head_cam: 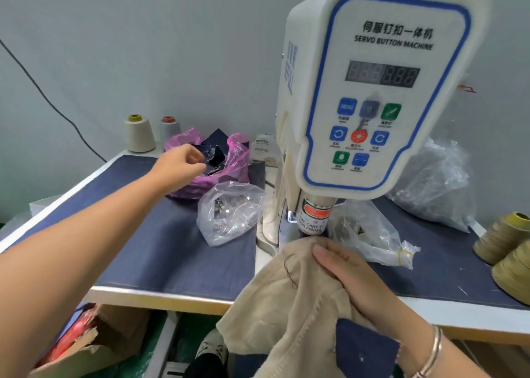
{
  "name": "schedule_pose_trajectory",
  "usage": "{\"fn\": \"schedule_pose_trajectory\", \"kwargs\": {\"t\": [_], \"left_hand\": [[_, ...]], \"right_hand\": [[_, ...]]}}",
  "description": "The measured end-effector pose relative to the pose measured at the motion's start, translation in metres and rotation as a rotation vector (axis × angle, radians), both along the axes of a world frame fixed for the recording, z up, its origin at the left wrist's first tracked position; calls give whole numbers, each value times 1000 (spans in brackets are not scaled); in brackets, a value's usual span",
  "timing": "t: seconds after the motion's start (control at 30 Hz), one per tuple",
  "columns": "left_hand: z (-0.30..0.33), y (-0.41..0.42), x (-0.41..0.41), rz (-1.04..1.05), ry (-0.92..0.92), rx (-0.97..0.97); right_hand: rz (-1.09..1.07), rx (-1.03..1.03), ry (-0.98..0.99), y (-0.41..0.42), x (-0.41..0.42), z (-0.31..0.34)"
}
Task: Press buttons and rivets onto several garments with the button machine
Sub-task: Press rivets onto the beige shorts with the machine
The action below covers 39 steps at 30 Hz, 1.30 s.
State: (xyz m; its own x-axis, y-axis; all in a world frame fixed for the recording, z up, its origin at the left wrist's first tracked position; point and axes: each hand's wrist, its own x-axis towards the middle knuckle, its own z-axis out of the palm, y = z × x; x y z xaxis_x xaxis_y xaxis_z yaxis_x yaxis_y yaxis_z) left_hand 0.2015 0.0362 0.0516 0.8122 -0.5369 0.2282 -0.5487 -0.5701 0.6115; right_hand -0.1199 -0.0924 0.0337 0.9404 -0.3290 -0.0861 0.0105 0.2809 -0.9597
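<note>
Button machine [370, 90], white with a blue-outlined control panel labelled "SERVO BUTTON MACHINE", stands at the centre of the table [172, 251], whose top is covered in blue denim-like cloth. Its press head [314, 215], carrying a red-and-white finger-warning label, points down at the beige garment [289, 297]. The garment is draped over the table's front edge with its upper fold touching the base directly below the press head; a dark blue patch [364, 349] shows on its lower part. Right hand [352, 277] rests on top of the garment with fingers extended forward and pressing the fabric flat, fingertips just beside the press head; the fingers are not curled round the cloth. A silver bracelet [433, 352] sits on the right wrist. Left hand [180, 162] is stretched out to the far left of the table, fingers bent together at the opening of the pink plastic bag [226, 165], which holds dark blue fabric pieces; whether the fingers pinch anything cannot be told. A clear plastic bag of small metal parts [229, 211] lies between the pink bag and the machine. Two thread cones [140, 133] stand at the far left corner, and olive thread spools [507, 242] lie at the right edge.
</note>
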Motion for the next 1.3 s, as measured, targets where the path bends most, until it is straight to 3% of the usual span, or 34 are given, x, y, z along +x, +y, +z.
{"fn": "schedule_pose_trajectory", "kwargs": {"t": [0.13, 0.27, 0.37, 0.53, 0.57, 0.7, 0.77, 0.87, 1.03, 1.17, 1.3], "left_hand": [[-14, -2, 34, 219, -32, 357], [-26, -7, 37, 333, 70, 418], [-25, -11, 38, 371, 126, 257], [-7, -11, 36, 290, 256, -240], [-3, -9, 36, 261, 229, -205], [2, -4, 41, 191, -48, 275], [-2, -9, 45, 128, -148, 385], [-11, -21, 51, 72, -140, 502], [-27, -28, 56, 215, -85, 658], [-29, -29, 52, 289, -144, 463], [-14, -23, 58, 210, 49, 35]], "right_hand": [[5, -25, 17, -1, 3, -7], [16, -90, 39, -1, 3, -10], [25, -140, 69, -2, 2, -14], [33, -168, 69, -3, 1, -17], [38, -173, 69, -2, 1, -18], [63, -213, 78, -1, 1, -22], [68, -236, 77, 0, 3, -22], [58, -248, 59, 0, 6, -23], [76, -289, 61, -3, 8, -25], [89, -325, 61, -5, 7, -27], [94, -331, 35, -4, 7, -26]]}}
